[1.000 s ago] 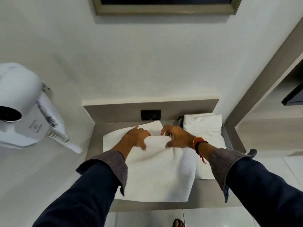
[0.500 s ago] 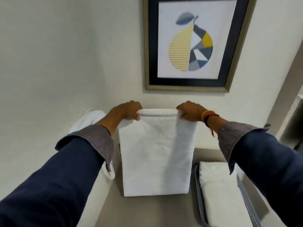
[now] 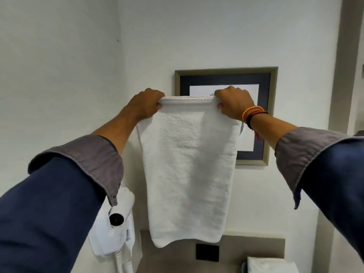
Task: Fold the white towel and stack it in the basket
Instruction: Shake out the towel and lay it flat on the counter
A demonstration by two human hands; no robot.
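The white towel (image 3: 187, 164) hangs doubled over in the air in front of the wall, its lower edge above the counter. My left hand (image 3: 145, 105) grips its top left corner and my right hand (image 3: 232, 105) grips its top right corner, both at the same height. At the bottom right, a folded white towel (image 3: 271, 266) lies in the grey basket (image 3: 243, 267), of which only a sliver of rim shows.
A framed picture (image 3: 264, 119) hangs on the wall behind the towel. A white wall-mounted hair dryer (image 3: 116, 223) sits at the lower left, beside the grey counter (image 3: 167, 263). A black socket (image 3: 207, 252) is set in the counter's backsplash.
I lifted the towel off the counter and raised it in front of the wall; it now hangs from both hands. The view has tilted upward.
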